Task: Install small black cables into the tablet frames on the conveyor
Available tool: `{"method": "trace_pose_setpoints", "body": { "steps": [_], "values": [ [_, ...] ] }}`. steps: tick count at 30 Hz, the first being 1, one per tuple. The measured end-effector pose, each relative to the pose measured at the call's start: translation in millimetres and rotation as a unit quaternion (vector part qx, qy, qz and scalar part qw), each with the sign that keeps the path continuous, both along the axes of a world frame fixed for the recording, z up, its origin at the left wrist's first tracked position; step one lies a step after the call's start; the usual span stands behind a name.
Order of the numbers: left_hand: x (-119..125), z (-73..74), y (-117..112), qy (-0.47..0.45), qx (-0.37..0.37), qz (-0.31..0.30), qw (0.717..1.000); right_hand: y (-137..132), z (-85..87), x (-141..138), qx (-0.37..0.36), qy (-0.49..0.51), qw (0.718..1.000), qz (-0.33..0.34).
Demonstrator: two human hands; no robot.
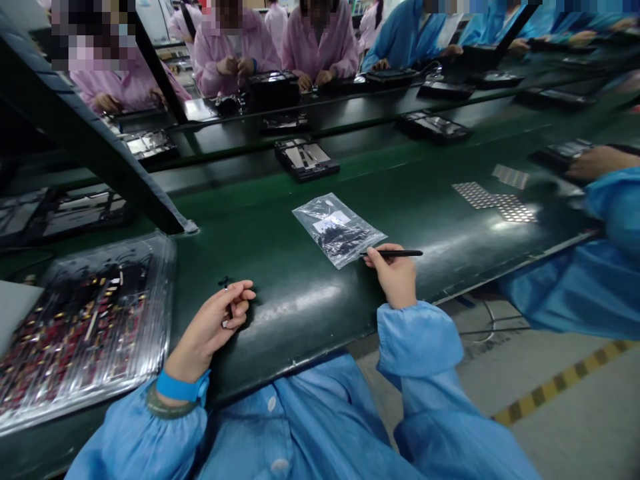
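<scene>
Between the fingertips of my left hand (216, 319) is a small, thin black part (229, 309), like a short flex cable. Its forked upper end pokes out above the fingers, and the rest is partly covered by them. My right hand (395, 275) is closed around slim black tweezers (406, 253), whose tip points left at the near corner of a clear zip bag (367, 235). Inside that bag lie a white label and a heap of small black pieces. Whether the tip touches the bag, I cannot tell.
Clear plastic trays of components (173, 287) are stacked at left, beside a slanted dark post (150, 190). Opened device housings (306, 160) lie along the green bench (240, 217). Sheets of small pads (517, 208) sit right, near a co-worker's blue sleeve (617, 213). Other people work opposite.
</scene>
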State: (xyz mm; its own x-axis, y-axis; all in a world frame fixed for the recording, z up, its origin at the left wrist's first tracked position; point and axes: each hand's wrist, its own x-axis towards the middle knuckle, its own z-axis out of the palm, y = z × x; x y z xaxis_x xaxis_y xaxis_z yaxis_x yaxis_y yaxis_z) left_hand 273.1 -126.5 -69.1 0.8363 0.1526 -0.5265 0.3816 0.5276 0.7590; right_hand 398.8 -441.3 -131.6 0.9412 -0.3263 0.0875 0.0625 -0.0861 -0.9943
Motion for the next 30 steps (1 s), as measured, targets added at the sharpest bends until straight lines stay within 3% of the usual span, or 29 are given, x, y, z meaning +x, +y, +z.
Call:
{"method": "trace_pose_setpoints", "body": {
  "steps": [4, 7, 8, 11, 13, 15, 19, 24, 30],
  "values": [
    [-1, 3.6, -8, -0.037, -0.011, -0.017, 0.999, 17, 18.2, -17, 0.094, 0.004, 0.995, 0.011],
    [-6, 6.1, -25, -0.129, 0.018, -0.043, 0.991, 56, 40.9, -45, 0.169, 0.033, 0.98, 0.097],
    [-8, 6.1, -31, -0.157, 0.044, -0.057, 0.985, 72, 48.8, -55, 0.201, 0.049, 0.969, 0.137],
    [-14, 3.2, -42, -0.186, 0.127, -0.11, 0.968, 116, 67.7, -81, 0.346, 0.126, 0.889, 0.272],
    [-17, 0.6, -43, -0.183, 0.154, -0.118, 0.964, 135, 74.0, -90, 0.391, 0.161, 0.849, 0.318],
    [-19, -1.1, -41, -0.187, 0.157, -0.098, 0.965, 145, 75.6, -93, 0.408, 0.175, 0.835, 0.326],
    [-22, -1.2, -39, -0.196, 0.172, -0.061, 0.963, 149, 72.5, -92, 0.405, 0.182, 0.841, 0.311],
    [-23, -1.0, -42, -0.2, 0.294, -0.017, 0.935, 153, 65.1, -93, 0.416, 0.205, 0.836, 0.292],
    [-23, -1.3, -43, -0.179, 0.344, -0.002, 0.922, 159, 55.4, -90, 0.479, 0.296, 0.775, 0.287]
  ]
}}
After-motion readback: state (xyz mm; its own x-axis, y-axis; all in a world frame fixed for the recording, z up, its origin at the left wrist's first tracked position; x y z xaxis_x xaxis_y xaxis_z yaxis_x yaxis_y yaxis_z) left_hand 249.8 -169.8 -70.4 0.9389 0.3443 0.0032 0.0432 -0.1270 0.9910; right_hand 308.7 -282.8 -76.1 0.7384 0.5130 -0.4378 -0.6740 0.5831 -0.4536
